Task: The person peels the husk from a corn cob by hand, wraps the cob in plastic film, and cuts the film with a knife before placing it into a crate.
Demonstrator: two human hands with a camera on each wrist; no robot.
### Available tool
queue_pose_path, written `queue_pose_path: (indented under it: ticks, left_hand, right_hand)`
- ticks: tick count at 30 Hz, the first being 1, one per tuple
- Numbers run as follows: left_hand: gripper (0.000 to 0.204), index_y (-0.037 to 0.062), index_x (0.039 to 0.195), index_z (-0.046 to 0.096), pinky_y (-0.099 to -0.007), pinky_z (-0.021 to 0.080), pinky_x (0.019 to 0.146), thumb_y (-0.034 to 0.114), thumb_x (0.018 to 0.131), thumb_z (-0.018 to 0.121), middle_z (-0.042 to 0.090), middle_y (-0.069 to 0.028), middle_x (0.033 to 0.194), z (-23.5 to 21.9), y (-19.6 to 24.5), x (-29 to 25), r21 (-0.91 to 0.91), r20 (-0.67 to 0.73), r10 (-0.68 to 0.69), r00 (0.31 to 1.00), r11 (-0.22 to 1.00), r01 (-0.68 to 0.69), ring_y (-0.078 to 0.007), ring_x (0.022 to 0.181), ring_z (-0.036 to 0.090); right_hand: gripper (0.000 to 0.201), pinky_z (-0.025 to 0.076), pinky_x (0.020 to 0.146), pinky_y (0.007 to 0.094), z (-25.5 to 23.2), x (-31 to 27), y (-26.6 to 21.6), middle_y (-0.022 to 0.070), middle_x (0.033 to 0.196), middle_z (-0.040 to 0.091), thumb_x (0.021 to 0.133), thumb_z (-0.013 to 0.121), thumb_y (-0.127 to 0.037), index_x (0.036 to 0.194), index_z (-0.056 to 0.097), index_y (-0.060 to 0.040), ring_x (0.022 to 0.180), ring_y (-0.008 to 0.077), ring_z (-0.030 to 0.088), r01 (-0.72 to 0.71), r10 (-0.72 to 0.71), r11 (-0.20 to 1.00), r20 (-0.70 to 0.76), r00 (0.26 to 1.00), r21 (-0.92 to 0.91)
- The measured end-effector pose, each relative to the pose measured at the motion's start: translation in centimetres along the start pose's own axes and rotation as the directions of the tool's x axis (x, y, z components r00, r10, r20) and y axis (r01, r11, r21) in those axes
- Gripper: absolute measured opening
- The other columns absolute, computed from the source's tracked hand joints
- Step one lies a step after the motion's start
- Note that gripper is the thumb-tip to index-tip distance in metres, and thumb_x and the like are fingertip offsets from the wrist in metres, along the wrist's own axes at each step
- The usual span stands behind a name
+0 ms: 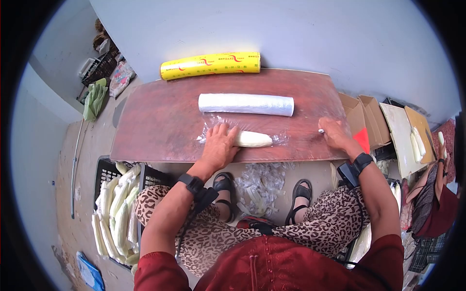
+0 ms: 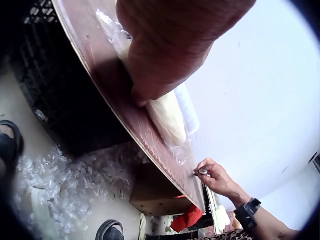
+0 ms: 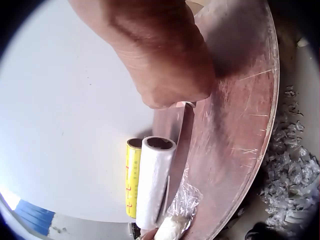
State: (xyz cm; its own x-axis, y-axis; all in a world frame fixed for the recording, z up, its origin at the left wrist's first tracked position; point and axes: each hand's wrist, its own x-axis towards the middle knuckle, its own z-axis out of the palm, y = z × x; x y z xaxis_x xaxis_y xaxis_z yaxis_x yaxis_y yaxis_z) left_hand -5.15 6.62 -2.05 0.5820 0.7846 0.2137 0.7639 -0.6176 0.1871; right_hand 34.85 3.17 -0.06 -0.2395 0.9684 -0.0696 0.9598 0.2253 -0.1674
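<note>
On the reddish-brown table point(image 1: 160, 121), a pale, tapered vegetable point(image 1: 255, 139) lies on a sheet of clear cling film point(image 1: 280, 138). My left hand point(image 1: 221, 143) rests over its left end with fingers spread, hiding that part. Off to the right, above the tabletop, my right hand point(image 1: 335, 133) grips a slim tool point(image 2: 202, 171) with a pale round end. A long narrow strip like a blade point(image 3: 184, 135) runs from that fist in the right wrist view; its handle is hidden. Behind the vegetable lies a white roll of cling film point(image 1: 246, 104).
At the table's back edge lies a yellow printed roll point(image 1: 210, 66) against the wall. A black crate point(image 1: 104, 167) of long pale vegetables stands at left. Crumpled film point(image 1: 262, 186) covers the floor between my feet. Cardboard boxes point(image 1: 371, 116) and another person's arm point(image 1: 439, 169) are at right.
</note>
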Motion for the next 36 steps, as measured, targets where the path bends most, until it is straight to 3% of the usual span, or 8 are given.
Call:
queue_pose_path:
  ticks: [5, 8, 11, 14, 20, 26, 29, 36]
  left_hand:
    - [0.067, 0.0035, 0.133, 0.044, -0.0456, 0.032, 0.103, 0.022, 0.076, 0.073, 0.048, -0.0201, 0.128, 0.3, 0.0, 0.1, -0.066, 0.001, -0.069, 0.998, 0.995, 0.069, -0.0357, 0.121, 0.044]
    - [0.068, 0.0032, 0.134, 0.043, -0.0468, 0.033, 0.103, 0.022, 0.076, 0.072, 0.048, -0.0199, 0.127, 0.2, -0.1, 0.3, -0.038, 0.057, -0.077, 0.995, 0.996, 0.079, -0.0369, 0.121, 0.044]
    - [0.069, 0.0045, 0.136, 0.042, -0.0483, 0.034, 0.102, 0.023, 0.077, 0.072, 0.047, -0.02, 0.129, -0.3, 0.5, 0.4, -0.023, 0.108, -0.162, 0.981, 0.986, 0.165, -0.0384, 0.121, 0.044]
    - [0.069, 0.0075, 0.137, 0.042, -0.0504, 0.036, 0.1, 0.025, 0.077, 0.072, 0.046, -0.0199, 0.131, -0.9, 0.9, 0.3, -0.043, 0.178, -0.25, 0.952, 0.964, 0.261, -0.0396, 0.12, 0.045]
    - [0.068, 0.0148, 0.138, 0.042, -0.0549, 0.042, 0.092, 0.027, 0.079, 0.072, 0.045, -0.019, 0.132, -1.8, 1.2, 0.6, 0.014, 0.262, -0.297, 0.918, 0.952, 0.305, -0.0401, 0.112, 0.053]
    - [0.067, 0.017, 0.138, 0.04, -0.0572, 0.043, 0.09, 0.025, 0.08, 0.072, 0.046, -0.0169, 0.127, -2.2, 1.5, 0.8, 0.043, 0.284, -0.316, 0.905, 0.947, 0.318, -0.0395, 0.11, 0.054]
    - [0.067, 0.0184, 0.138, 0.039, -0.058, 0.043, 0.089, 0.023, 0.08, 0.072, 0.045, -0.018, 0.128, -2.5, 1.7, 0.8, 0.04, 0.304, -0.319, 0.898, 0.946, 0.322, -0.0398, 0.111, 0.054]
    - [0.065, 0.0263, 0.141, 0.037, -0.0638, 0.039, 0.091, 0.022, 0.084, 0.069, 0.044, -0.0222, 0.13, -2.6, 1.7, 0.8, 0.023, 0.349, -0.374, 0.859, 0.92, 0.391, -0.0416, 0.115, 0.051]
  right_hand:
    - [0.02, 0.043, 0.079, 0.0489, -1.7, 0.9, -0.8, 0.0195, 0.097, 0.057, 0.085, 0.051, -0.002, 0.103, 0.045, -0.0063, 0.094, 0.0428, 0.054, 0.038, 0.001, 0.964, -0.147, 0.989, 0.264]
    - [0.019, 0.044, 0.077, 0.0497, -2.3, 2.6, -3.7, 0.0204, 0.096, 0.058, 0.087, 0.052, -0.005, 0.105, 0.045, -0.0061, 0.091, 0.0436, 0.055, 0.155, -0.125, 0.958, -0.132, 0.983, 0.243]
    - [0.018, 0.044, 0.078, 0.0477, -2.1, 4.9, -6.9, 0.0198, 0.094, 0.058, 0.089, 0.053, -0.005, 0.106, 0.047, -0.0045, 0.09, 0.0414, 0.057, 0.339, -0.28, 0.883, -0.213, 0.936, 0.326]
    - [0.019, 0.045, 0.078, 0.0476, -1.7, 7.2, -9.4, 0.0192, 0.096, 0.059, 0.09, 0.054, -0.008, 0.108, 0.049, -0.0046, 0.093, 0.0408, 0.058, 0.347, -0.308, 0.893, -0.174, 0.935, 0.285]
    - [0.017, 0.047, 0.079, 0.0483, -0.7, 10.0, -13.5, 0.0194, 0.096, 0.06, 0.089, 0.054, -0.009, 0.105, 0.052, -0.0027, 0.096, 0.0402, 0.058, 0.317, -0.319, 0.932, -0.013, 0.948, 0.176]
    - [0.016, 0.049, 0.083, 0.0468, 0.3, 11.6, -15.8, 0.0208, 0.103, 0.063, 0.085, 0.051, -0.001, 0.099, 0.059, 0.0004, 0.102, 0.0391, 0.059, 0.288, -0.291, 0.949, 0.007, 0.957, 0.127]
    - [0.016, 0.05, 0.08, 0.0472, 1.2, 12.3, -16.3, 0.0209, 0.102, 0.064, 0.085, 0.05, -0.001, 0.099, 0.06, 0.0001, 0.098, 0.039, 0.061, 0.372, -0.366, 0.913, -0.069, 0.928, 0.166]
    - [0.014, 0.048, 0.074, 0.048, 1.3, 13.2, -18.0, 0.0208, 0.094, 0.064, 0.086, 0.051, -0.004, 0.098, 0.058, -0.0004, 0.091, 0.0412, 0.061, 0.357, -0.37, 0.913, 0.028, 0.929, 0.196]
